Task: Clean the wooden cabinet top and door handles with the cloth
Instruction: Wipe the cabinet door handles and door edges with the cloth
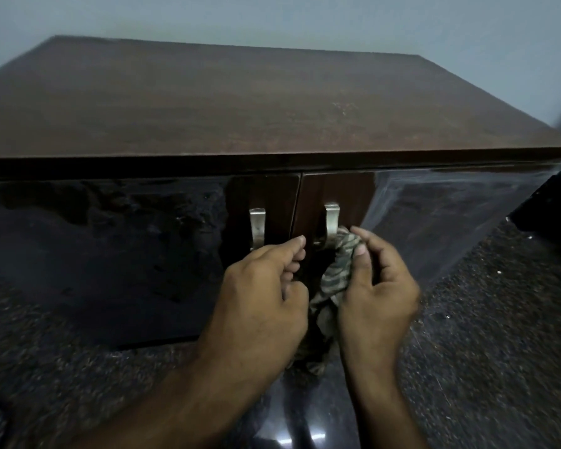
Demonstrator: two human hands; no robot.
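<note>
Room: a dim corner with a pale wall [305, 17] at 12 o'clock and a dark speckled floor [467, 319] from 3 to 9 o'clock.
Cabinet: its wide brown top [240, 102] fills the upper view and carries nothing; a faint pale scuff lies toward 1 o'clock.
Doors: two glossy dark doors [110, 241] meet at a seam near centre.
Cloth: a striped rag [339, 273] hangs between the two hands; its upper end touches the right handle, its tail drops toward 6 o'clock.
Right hand [378, 286]: fingers curled, pinching the cloth against the lower part of the right handle.
Left hand [266, 286]: fingers curled just below the left handle; whether it grips a fold of cloth I cannot tell.
Handles: two upright metal pulls, long axis running 12 to 6. The right handle [331, 222] is under the cloth; the left handle [257, 226] is bare, at 11 o'clock from the left hand.
Key relation: the cloth lies at 3 o'clock from the bare handle, so it must probably cross the seam toward 9 o'clock.
In the way: the left hand itself sits between cloth and bare handle.
</note>
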